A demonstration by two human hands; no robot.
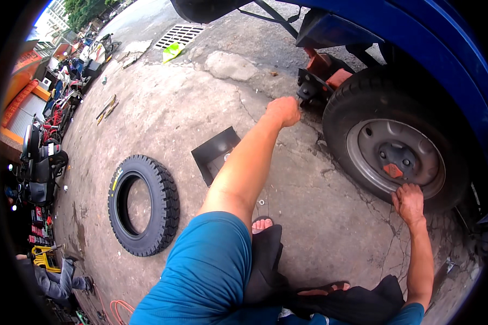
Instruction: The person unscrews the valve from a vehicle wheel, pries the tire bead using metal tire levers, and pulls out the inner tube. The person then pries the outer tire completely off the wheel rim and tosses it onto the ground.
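Motorcycles (40, 162) line the left edge of a concrete ground, above a co-worker in grey trousers (65, 279) near the lower left corner. Close by, an orange hose (119, 306) curls at the lower edge. A loose tyre (168, 208), black with chunky tread and yellow marks on its sidewall, lies flat toward the ground's left side, bare concrete showing through its centre. To its right, a shallow black tray (205, 161), partly hidden by a forearm, holds a small pale piece too indistinct to identify. The person's left hand (283, 111) is bunched into a fist just beside a dark, orange-backed assembly (312, 86); whether it grips anything cannot be told. At the ground's right edge, a wheel (398, 154) with a worn grey rim, dark hub and orange-red centre piece sits under a blue vehicle (455, 59). The right hand (410, 203), fingers together and bent, rests against the wheel's lower edge; how firmly is unclear.
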